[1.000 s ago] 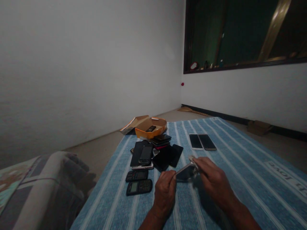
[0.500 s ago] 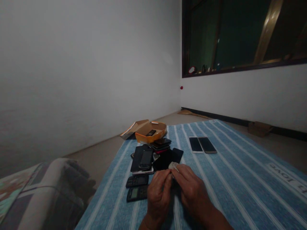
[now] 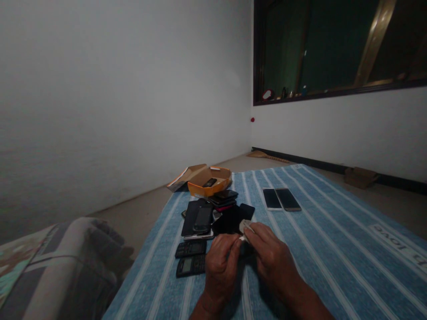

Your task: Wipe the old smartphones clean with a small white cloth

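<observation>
My right hand (image 3: 274, 252) is closed in a pinch on a small, whitish, crumpled piece (image 3: 245, 225), perhaps cloth or tissue. Beside it, my left hand (image 3: 220, 258) is closed too, thumb against forefinger, at a white end of the same piece. Its exact kind cannot be made out. Just left of my left hand lie two black keypad phones (image 3: 191, 249). Beyond the hands, a slider-like dark phone (image 3: 203, 218) rests on a flat black device (image 3: 189, 218). Several dark phones (image 3: 227, 195) are piled behind, and black glossy ones (image 3: 228, 220) lie near my fingertips.
Two smartphones (image 3: 282, 199) lie side by side on the blue striped cloth (image 3: 320, 249). An open orange box (image 3: 200, 190) with a phone inside stands at the back. A grey-striped fabric (image 3: 63, 266) is at left; a brown carton (image 3: 360, 178) sits by the wall.
My hands have drawn slightly apart, the right one moving right with the whitish piece. A white bit now shows between the fingertips. The phones stay in place; the view shifts slightly.
</observation>
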`<state>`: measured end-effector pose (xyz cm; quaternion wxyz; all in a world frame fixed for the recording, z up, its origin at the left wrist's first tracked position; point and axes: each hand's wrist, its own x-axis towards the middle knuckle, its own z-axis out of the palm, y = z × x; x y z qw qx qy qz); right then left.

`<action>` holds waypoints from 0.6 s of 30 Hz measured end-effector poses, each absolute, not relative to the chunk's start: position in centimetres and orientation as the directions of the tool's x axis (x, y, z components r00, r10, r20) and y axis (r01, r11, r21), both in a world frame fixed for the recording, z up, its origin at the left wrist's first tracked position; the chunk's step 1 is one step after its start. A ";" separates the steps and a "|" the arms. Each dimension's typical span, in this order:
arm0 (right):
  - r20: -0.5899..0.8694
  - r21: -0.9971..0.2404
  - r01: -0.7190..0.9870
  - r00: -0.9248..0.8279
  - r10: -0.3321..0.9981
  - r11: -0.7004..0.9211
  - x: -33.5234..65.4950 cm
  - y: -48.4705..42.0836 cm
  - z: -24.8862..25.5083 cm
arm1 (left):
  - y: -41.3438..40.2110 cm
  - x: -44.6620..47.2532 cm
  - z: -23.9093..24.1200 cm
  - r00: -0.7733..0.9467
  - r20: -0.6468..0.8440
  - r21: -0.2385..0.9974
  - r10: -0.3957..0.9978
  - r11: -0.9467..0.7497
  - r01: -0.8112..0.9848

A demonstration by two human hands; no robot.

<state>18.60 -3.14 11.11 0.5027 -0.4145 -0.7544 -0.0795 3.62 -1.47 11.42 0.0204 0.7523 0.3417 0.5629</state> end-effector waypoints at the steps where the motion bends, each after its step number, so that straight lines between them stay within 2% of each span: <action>1: 0.819 -0.304 0.721 -0.135 0.557 0.622 18.9 -3.0 11.0 | -1.4 3.6 11.4 0.128 0.835 0.413 0.535 -0.763 0.497; 8: 0.812 -0.321 0.775 -0.071 0.580 0.544 19.9 -2.8 10.6 | -1.2 3.6 11.3 0.105 0.831 0.428 0.546 -0.749 0.506; 13: 0.895 -0.179 0.763 -0.136 0.424 0.621 17.9 -3.4 10.4 | -1.3 3.8 11.2 0.097 0.829 0.434 0.550 -0.744 0.508; 18: 0.899 -0.144 0.763 -0.166 0.406 0.631 17.2 -3.4 10.0 | -1.5 3.8 11.3 0.096 0.823 0.453 0.559 -0.750 0.482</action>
